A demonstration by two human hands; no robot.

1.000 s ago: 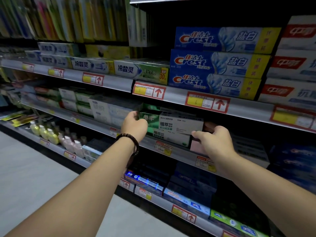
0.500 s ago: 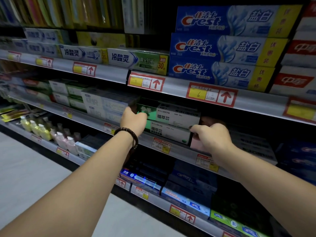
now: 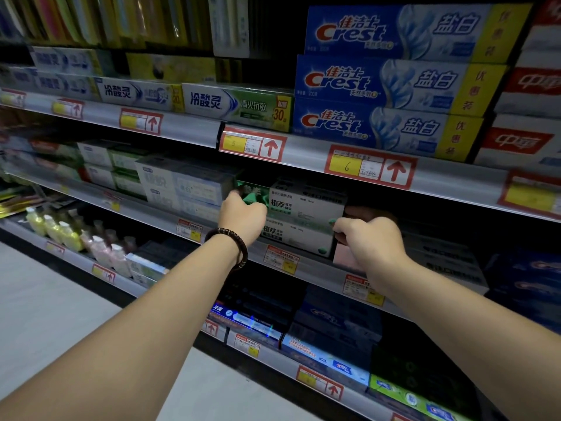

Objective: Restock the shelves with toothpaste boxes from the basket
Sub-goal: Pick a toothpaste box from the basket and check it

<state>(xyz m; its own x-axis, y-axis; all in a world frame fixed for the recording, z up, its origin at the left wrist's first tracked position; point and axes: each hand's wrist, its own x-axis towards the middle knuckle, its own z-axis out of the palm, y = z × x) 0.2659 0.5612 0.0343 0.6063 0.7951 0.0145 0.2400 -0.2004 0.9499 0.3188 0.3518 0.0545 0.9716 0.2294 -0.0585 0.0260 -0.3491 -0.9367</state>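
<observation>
Two bare forearms reach up from the bottom edge over the pale floor (image 3: pixel 54 305), the left one wearing a dark beaded bracelet (image 3: pixel 234 242) at the wrist. The left grip (image 3: pixel 243 214) is curled round the left, green end of the top toothpaste box (image 3: pixel 306 202), knuckles toward the camera. The right grip (image 3: pixel 365 238) is curled round the right end of that same box, fingertips at the seam where it meets the lower toothpaste box (image 3: pixel 296 240). The top box lies flat on the lower one, both lengthwise on the middle shelf (image 3: pixel 318 270), just behind its rail of red-and-yellow price tags. A pink box (image 3: pixel 344 257) sits just beside the stack, partly hidden by the right wrist. To the left stand pale white and blue boxes (image 3: pixel 182 186). Above, on the upper shelf (image 3: pixel 306 153), three blue Crest boxes (image 3: pixel 379 86) are stacked
</observation>
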